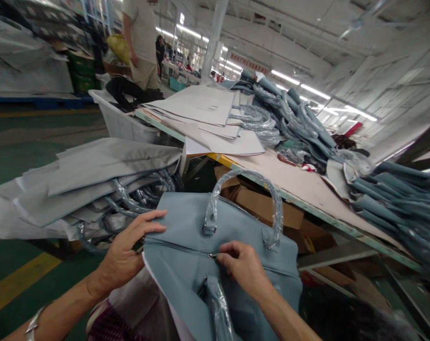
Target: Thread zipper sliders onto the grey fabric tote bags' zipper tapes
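Head view: I have the blue-grey bag point(241, 229) low in the centre, just in front of the workbench point(289, 182). Right hand point(246, 269): thumb and finger pinch the zipper pull point(212, 255), partway along the zip, between film-wrapped handles point(212, 208). Left hand point(124, 248): fingers spread at the bag's left edge; thumb partly hidden, so I cannot tell whether it grips.
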`<action>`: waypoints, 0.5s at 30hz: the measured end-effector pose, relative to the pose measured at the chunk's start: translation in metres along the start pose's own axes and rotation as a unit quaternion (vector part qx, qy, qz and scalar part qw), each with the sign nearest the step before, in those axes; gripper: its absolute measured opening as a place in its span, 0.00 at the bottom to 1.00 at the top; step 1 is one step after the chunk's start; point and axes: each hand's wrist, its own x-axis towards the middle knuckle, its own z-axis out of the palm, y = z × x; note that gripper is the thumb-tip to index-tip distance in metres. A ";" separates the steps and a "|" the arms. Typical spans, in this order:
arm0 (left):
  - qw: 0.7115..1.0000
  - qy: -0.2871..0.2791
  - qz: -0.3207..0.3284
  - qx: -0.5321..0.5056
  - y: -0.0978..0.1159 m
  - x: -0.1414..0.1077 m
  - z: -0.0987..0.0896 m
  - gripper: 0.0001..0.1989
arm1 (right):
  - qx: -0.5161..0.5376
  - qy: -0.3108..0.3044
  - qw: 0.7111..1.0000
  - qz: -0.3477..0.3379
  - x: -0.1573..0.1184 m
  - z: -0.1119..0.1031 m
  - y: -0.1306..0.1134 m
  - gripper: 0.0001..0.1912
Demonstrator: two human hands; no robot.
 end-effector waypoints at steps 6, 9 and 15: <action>0.997 -0.033 0.041 -0.061 0.010 0.015 -0.005 0.13 | 0.004 0.030 0.998 -0.050 -0.001 0.001 -0.009 0.19; 0.996 -0.024 0.046 -0.066 0.014 0.023 -0.006 0.14 | -0.028 0.064 0.992 -0.105 -0.001 -0.002 -0.023 0.19; 0.995 -0.027 0.048 -0.084 0.019 0.033 -0.008 0.12 | -0.010 -0.024 0.999 -0.033 0.009 -0.003 -0.032 0.17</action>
